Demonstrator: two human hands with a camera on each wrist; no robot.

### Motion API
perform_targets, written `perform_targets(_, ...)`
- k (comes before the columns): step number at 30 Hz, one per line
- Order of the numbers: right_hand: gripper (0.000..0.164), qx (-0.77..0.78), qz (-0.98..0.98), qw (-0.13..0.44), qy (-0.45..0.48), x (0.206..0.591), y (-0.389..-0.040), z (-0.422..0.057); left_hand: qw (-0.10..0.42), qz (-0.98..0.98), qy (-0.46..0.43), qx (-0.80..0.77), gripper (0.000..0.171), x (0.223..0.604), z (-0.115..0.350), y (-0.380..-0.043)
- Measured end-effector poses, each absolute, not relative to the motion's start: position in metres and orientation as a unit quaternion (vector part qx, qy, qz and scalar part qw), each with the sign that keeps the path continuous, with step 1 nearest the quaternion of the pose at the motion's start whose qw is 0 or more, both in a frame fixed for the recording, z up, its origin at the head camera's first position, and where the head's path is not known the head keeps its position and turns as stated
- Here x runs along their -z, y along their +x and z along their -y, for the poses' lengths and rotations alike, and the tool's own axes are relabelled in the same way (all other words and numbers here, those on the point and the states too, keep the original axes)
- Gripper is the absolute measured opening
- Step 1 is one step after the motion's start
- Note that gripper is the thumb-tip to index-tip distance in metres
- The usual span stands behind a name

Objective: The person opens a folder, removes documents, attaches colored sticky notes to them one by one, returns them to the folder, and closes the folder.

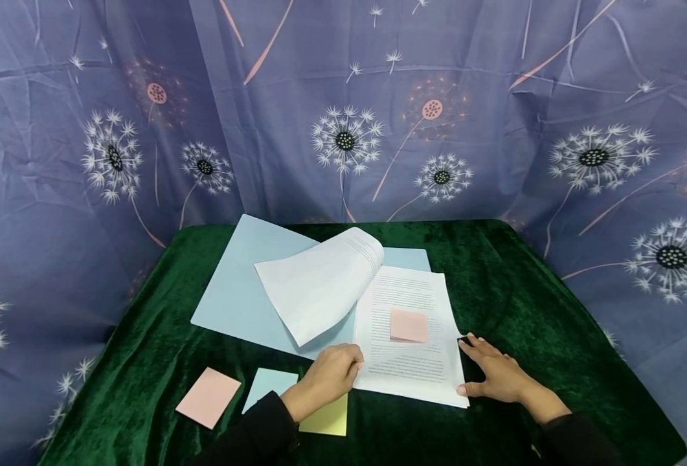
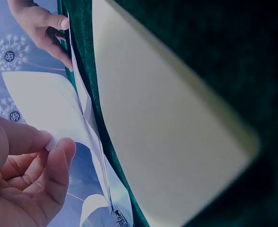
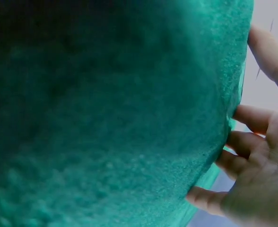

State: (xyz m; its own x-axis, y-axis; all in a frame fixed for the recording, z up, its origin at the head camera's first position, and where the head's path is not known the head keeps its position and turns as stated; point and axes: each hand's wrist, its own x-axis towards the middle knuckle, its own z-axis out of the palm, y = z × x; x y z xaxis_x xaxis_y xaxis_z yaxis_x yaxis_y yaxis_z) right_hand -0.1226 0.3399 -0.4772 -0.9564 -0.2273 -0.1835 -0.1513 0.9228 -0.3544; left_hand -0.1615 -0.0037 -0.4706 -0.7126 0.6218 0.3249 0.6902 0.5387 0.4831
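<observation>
Because the dark left sleeve (image 1: pixel 256 424) and wrist crossed in front, parts of the blue pad (image 1: pixel 266 383) and yellow pad (image 1: pixel 328 417) were hidden; the left wrist view showed the yellow pad only as a large blur. A metal clip (image 2: pixel 119 216) on the blue folder (image 1: pixel 223 301) was cut off at that view's lower border, and the print was too small to read. Green cloth (image 1: pixel 529 285) filled most of the right wrist view; in the head view it stretched from the pages' right edge to the table's side, and along their lower edge.

The stack of printed pages (image 1: pixel 401 375) lay over the folder's right part, near the table's front. Thumb and finger of the left hand (image 1: pixel 330 375) pinched white paper at its left edge. The right hand (image 1: pixel 497 374) had its fingers spread, thumb touching the lower right corner. White and closely printed, the pages bore a pink sticky note (image 1: pixel 408 325); a turned page (image 1: pixel 320 285) curled leftward over the folder. The pink pad (image 1: pixel 209 397) sat well apart, to the left.
</observation>
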Motion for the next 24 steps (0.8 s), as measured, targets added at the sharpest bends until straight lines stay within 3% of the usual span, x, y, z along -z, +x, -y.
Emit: perform_targets(24,0.098,0.19,-0.97,0.125,-0.09,0.474,-0.121,-0.338,0.168,0.855,-0.306,0.384,0.014,0.451,0.025,-0.175)
